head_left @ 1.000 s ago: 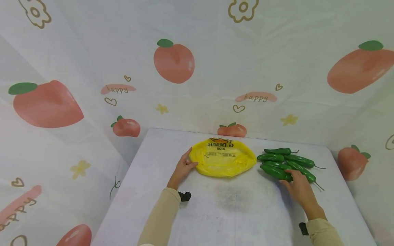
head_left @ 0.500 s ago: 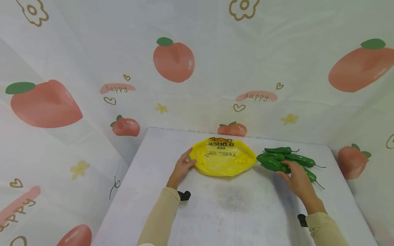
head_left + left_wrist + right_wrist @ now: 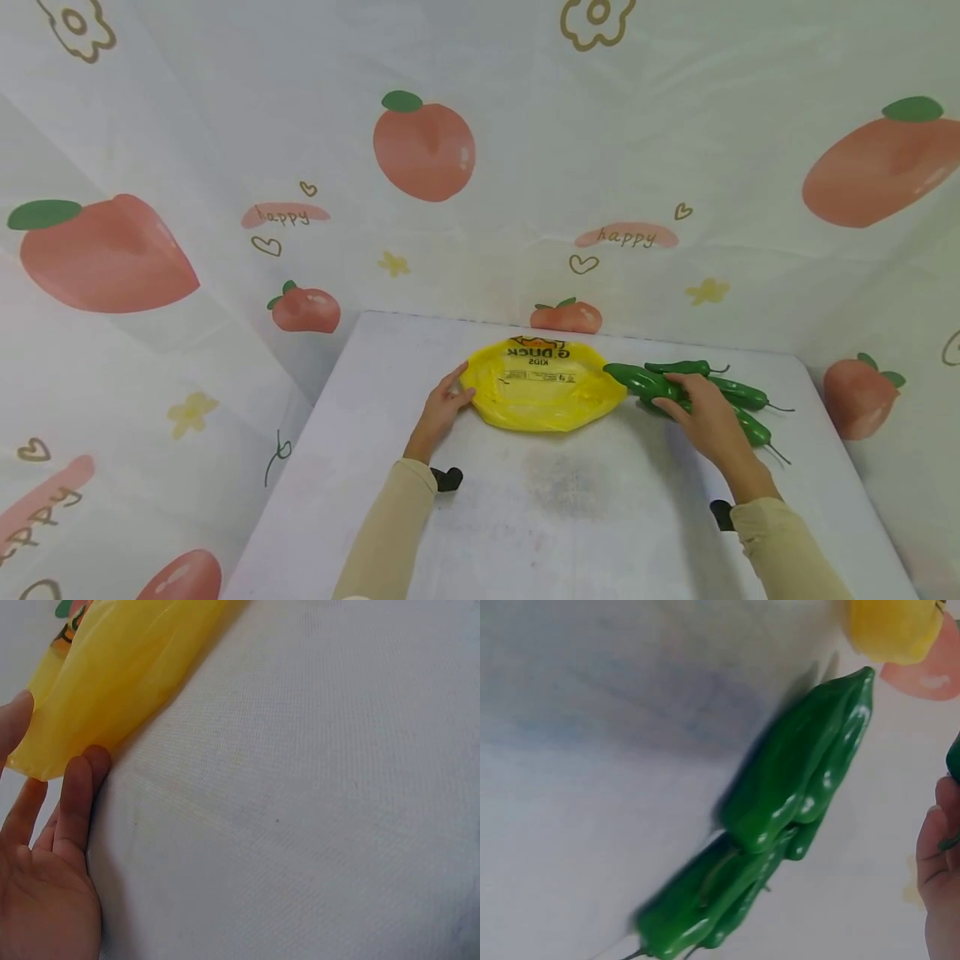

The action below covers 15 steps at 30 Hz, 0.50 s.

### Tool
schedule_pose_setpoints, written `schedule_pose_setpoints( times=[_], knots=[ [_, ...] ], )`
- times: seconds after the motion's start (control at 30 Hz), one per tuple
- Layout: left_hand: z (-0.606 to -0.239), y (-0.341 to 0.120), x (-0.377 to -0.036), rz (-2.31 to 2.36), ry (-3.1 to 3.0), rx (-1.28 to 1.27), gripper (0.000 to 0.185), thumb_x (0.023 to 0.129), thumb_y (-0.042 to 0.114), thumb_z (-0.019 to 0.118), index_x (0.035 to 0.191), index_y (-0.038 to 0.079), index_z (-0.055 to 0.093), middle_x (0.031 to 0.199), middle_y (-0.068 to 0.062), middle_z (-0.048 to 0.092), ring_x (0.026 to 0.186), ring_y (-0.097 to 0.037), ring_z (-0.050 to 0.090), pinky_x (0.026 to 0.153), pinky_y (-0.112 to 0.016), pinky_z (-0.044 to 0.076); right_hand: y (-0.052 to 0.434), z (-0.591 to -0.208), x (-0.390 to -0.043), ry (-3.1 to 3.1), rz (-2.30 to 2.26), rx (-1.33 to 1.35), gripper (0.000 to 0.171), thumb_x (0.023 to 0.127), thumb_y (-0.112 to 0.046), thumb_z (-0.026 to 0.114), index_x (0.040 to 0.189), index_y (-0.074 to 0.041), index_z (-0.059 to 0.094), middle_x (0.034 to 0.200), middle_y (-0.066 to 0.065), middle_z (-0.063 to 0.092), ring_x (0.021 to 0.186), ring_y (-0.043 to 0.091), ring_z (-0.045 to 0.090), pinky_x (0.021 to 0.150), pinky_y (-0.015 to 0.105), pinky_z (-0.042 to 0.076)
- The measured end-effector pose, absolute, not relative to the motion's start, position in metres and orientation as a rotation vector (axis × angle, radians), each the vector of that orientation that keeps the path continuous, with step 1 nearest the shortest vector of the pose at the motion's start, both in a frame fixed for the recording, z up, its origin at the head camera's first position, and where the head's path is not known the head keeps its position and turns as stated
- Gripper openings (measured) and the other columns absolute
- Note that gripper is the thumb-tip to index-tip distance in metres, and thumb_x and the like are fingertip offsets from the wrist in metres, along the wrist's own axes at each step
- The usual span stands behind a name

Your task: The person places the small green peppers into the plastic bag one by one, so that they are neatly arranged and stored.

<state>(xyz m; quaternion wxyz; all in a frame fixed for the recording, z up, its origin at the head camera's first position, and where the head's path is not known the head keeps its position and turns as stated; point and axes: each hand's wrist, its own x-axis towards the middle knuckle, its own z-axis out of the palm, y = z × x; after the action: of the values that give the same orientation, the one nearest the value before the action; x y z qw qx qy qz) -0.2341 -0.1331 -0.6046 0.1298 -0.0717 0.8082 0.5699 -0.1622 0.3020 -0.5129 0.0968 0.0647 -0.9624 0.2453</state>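
Note:
My left hand (image 3: 440, 414) is at the left end of a yellow plastic bag (image 3: 540, 392) and holds its edge. In the left wrist view, the bag (image 3: 127, 667) lies between the thumb (image 3: 15, 724) and the other fingers (image 3: 79, 791). My right hand (image 3: 705, 421) holds a long green pepper (image 3: 633, 377) raised over the others, its tip overlapping the bag's right end. At the right edge of the right wrist view, part of the held pepper (image 3: 954, 759) shows above the fingers. Several more green peppers (image 3: 780, 772) lie bunched on the table beneath.
White cloth with printed peaches (image 3: 423, 154) rises behind the table (image 3: 555, 533) and along both sides. A black piece (image 3: 447, 480) sits at the left wrist, another (image 3: 722, 515) at the right wrist. The lying peppers (image 3: 742, 392) have thin stems pointing right.
My right hand has lifted the front green pepper off the pile and carried it left and away from me, toward the bag. The left hand stays at the bag.

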Motion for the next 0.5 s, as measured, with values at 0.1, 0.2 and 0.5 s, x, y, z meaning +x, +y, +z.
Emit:
schedule_pose_setpoints(
  times=[0.1,0.2,0.5],
  knots=[
    [-0.605,-0.133,-0.233,1.655,2.348,-0.214,0.053,0.083,0.052,0.066,0.129,0.062,0.041,0.072,0.001,0.048,0.064,-0.016,0.043,0.063,-0.029,0.038,0.297,-0.509,-0.167,-2.86,0.708,0.214,0.053,0.089,-0.032,0.067,0.131,-0.003,0.054,0.123,0.022,0.058,0.109,0.038,0.053,0.09,0.057,0.042],
    [-0.605,-0.133,-0.233,1.658,2.343,-0.213,0.053,0.083,0.052,0.066,0.129,0.062,0.042,0.071,0.0,0.048,0.064,-0.016,0.043,0.063,-0.03,0.038,0.293,-0.506,-0.172,-2.865,0.702,0.24,0.051,0.088,-0.03,0.068,0.13,-0.004,0.055,0.122,0.021,0.059,0.11,0.038,0.053,0.092,0.057,0.042],
    [-0.605,-0.134,-0.234,1.671,2.332,-0.22,0.052,0.084,0.05,0.067,0.128,0.062,0.042,0.07,0.001,0.049,0.065,-0.016,0.044,0.064,-0.029,0.038,0.28,-0.495,-0.186,-2.874,0.773,0.268,0.05,0.089,-0.028,0.068,0.13,-0.003,0.054,0.126,0.021,0.058,0.113,0.038,0.053,0.095,0.058,0.041]
  ],
)
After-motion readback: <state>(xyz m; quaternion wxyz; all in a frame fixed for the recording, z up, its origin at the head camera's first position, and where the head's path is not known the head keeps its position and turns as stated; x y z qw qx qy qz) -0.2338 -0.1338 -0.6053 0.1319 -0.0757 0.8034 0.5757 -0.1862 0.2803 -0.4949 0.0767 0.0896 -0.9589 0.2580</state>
